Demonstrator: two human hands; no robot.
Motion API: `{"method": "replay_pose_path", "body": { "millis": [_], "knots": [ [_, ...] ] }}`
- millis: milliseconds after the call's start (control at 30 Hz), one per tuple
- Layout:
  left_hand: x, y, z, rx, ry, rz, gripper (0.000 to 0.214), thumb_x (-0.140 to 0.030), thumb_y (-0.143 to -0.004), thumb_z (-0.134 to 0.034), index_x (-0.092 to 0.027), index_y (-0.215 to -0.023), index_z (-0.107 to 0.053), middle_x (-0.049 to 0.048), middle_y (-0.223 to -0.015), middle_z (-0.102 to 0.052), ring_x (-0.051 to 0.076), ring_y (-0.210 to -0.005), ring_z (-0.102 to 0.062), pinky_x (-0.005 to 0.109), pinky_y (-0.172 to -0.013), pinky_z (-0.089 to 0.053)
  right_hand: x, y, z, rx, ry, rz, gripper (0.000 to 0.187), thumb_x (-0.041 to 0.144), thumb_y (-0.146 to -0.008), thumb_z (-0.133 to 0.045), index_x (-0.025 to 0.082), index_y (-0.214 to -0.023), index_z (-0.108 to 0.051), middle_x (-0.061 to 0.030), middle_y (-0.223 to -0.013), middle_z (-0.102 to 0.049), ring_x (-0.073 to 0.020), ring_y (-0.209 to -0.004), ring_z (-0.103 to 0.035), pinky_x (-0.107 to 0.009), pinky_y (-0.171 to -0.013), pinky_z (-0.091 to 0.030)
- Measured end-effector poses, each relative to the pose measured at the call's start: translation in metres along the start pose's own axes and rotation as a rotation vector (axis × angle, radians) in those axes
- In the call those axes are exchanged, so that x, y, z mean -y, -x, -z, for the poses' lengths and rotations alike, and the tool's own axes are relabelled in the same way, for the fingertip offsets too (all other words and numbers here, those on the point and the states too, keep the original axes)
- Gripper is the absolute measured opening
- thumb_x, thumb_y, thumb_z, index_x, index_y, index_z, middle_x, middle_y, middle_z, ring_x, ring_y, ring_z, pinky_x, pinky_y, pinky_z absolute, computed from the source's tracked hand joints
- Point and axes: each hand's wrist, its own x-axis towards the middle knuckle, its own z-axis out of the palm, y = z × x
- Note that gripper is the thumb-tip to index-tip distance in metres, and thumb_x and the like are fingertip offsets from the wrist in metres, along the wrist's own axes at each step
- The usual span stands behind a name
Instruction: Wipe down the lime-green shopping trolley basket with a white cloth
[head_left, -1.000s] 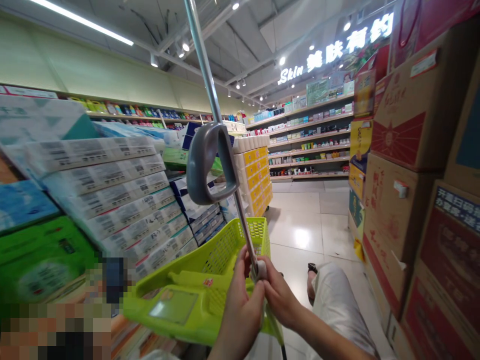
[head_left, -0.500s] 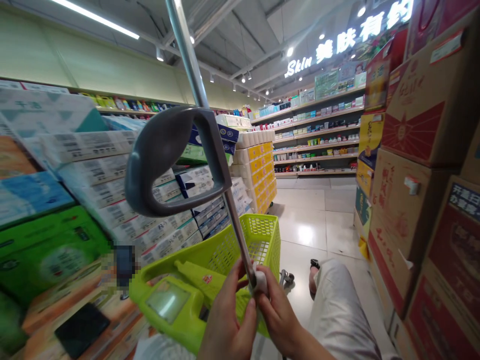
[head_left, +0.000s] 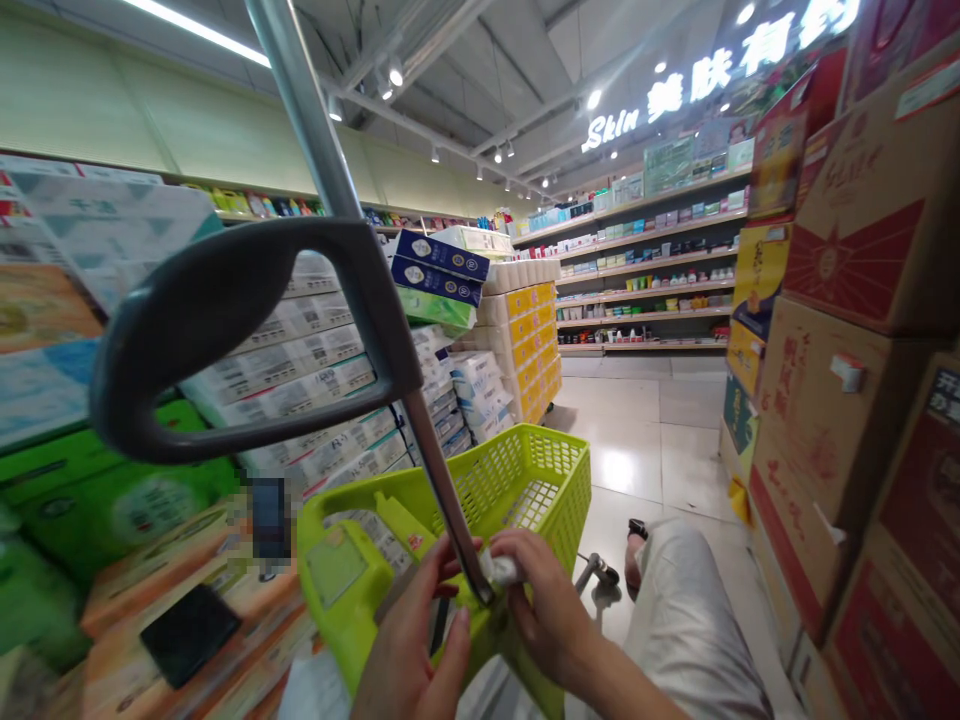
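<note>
A shiny metal tube (head_left: 442, 475) with a grey plastic loop handle (head_left: 247, 440) slants down in front of me, its lower end between my hands. My left hand (head_left: 409, 640) is at the left of that lower end, fingers curled loosely against the tube and thumb standing apart. In my right hand (head_left: 551, 610) is a crumpled white tissue (head_left: 504, 570), pinched in bent fingers against the tube's right side. Part of the fingertips is hidden by the tube. Just behind both hands stands a lime-green shopping cart (head_left: 559, 515) with a perforated basket.
Stacked cartons (head_left: 832, 400) line the right side. On the left are piled tissue packs (head_left: 315, 385) and orange boxes (head_left: 120, 650), with a flat black object (head_left: 190, 635) on top. My leg in pale trousers (head_left: 690, 620) extends over the tiled floor (head_left: 619, 430). Product shelves (head_left: 645, 280) stand behind.
The tube and its loop handle have swung left and nearer to the camera. My hands have moved slightly apart, the left thumb leaving the tube. The cart sits further right in view.
</note>
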Motion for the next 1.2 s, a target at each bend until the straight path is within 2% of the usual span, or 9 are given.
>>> {"method": "replay_pose_path", "body": {
  "millis": [67,133,300,433,533,733,967,1100,1200],
  "knots": [
    [0.000,-0.002,0.002,0.003,0.008,0.011,0.047,-0.034,-0.089,-0.052,-0.024,-0.134,-0.046,0.0093,-0.128,-0.061,0.023,-0.113,-0.061,0.038,-0.100,-0.049,0.005,0.001,-0.003,0.079,-0.014,0.069,0.038,0.004,-0.072,-0.042,0.022,-0.104,-0.054,-0.0065,-0.109,-0.059,-0.0192,-0.103,-0.053,-0.031,-0.091,-0.042],
    [0.002,-0.005,0.003,0.019,0.029,0.022,0.045,-0.035,-0.090,-0.050,-0.023,-0.133,-0.046,0.0100,-0.129,-0.061,0.023,-0.112,-0.061,0.038,-0.100,-0.048,-0.001,0.001,-0.003,0.099,0.039,0.067,0.034,0.005,-0.074,-0.042,0.022,-0.101,-0.055,-0.0059,-0.104,-0.060,-0.0192,-0.098,-0.053,-0.032,-0.089,-0.042],
    [0.010,-0.010,0.003,0.028,0.026,0.036,0.051,-0.034,-0.089,-0.049,-0.020,-0.137,-0.042,0.0115,-0.124,-0.064,0.022,-0.109,-0.064,0.039,-0.099,-0.049,-0.020,-0.003,0.003,0.006,0.255,-0.090,0.037,0.001,-0.070,-0.039,0.020,-0.095,-0.059,-0.0056,-0.095,-0.060,-0.0200,-0.093,-0.051,-0.035,-0.086,-0.040],
    [-0.001,-0.017,0.005,0.130,-0.107,0.059,0.043,-0.033,-0.085,-0.052,-0.022,-0.126,-0.056,0.0095,-0.125,-0.064,0.025,-0.114,-0.061,0.041,-0.102,-0.047,-0.006,-0.005,0.000,0.134,0.233,-0.003,0.036,0.004,-0.074,-0.040,0.021,-0.100,-0.060,-0.0056,-0.097,-0.060,-0.0206,-0.093,-0.051,-0.035,-0.085,-0.040],
    [-0.012,-0.021,0.006,0.178,-0.154,0.070,0.040,-0.031,-0.083,-0.053,-0.024,-0.122,-0.060,0.0076,-0.126,-0.064,0.024,-0.110,-0.063,0.038,-0.098,-0.049,-0.004,-0.005,0.003,0.191,0.199,0.044,0.038,0.006,-0.076,-0.042,0.021,-0.106,-0.059,-0.0056,-0.101,-0.061,-0.0206,-0.096,-0.051,-0.034,-0.087,-0.040],
    [-0.018,-0.023,0.006,0.207,-0.204,0.072,0.045,-0.029,-0.083,-0.049,-0.022,-0.127,-0.056,0.0081,-0.112,-0.070,0.023,-0.099,-0.068,0.035,-0.090,-0.053,-0.029,-0.007,0.010,0.054,0.285,-0.106,0.040,0.000,-0.069,-0.038,0.020,-0.097,-0.060,-0.0064,-0.098,-0.060,-0.0208,-0.095,-0.051,-0.036,-0.087,-0.039],
    [-0.018,-0.022,0.008,0.233,-0.256,0.044,0.039,-0.030,-0.085,-0.048,-0.024,-0.122,-0.059,0.0069,-0.115,-0.069,0.023,-0.101,-0.067,0.035,-0.091,-0.052,-0.011,-0.002,0.000,0.167,0.146,0.045,0.039,0.003,-0.070,-0.044,0.022,-0.101,-0.059,-0.0046,-0.101,-0.060,-0.0203,-0.096,-0.052,-0.033,-0.088,-0.040],
    [-0.019,-0.022,0.009,0.227,-0.258,0.042,0.038,-0.029,-0.085,-0.048,-0.024,-0.121,-0.059,0.0066,-0.113,-0.070,0.022,-0.099,-0.067,0.033,-0.089,-0.053,-0.025,-0.005,0.006,0.077,0.208,-0.047,0.037,0.002,-0.073,-0.041,0.021,-0.097,-0.060,-0.0056,-0.097,-0.060,-0.0207,-0.095,-0.052,-0.034,-0.087,-0.040],
    [-0.016,-0.021,0.008,0.220,-0.263,0.030,0.041,-0.030,-0.085,-0.047,-0.024,-0.124,-0.056,0.0065,-0.116,-0.069,0.022,-0.100,-0.067,0.032,-0.090,-0.052,-0.026,-0.004,0.003,0.042,0.224,-0.087,0.036,0.002,-0.074,-0.039,0.021,-0.096,-0.059,-0.0064,-0.098,-0.060,-0.0210,-0.095,-0.052,-0.035,-0.086,-0.041]
  ]
}}
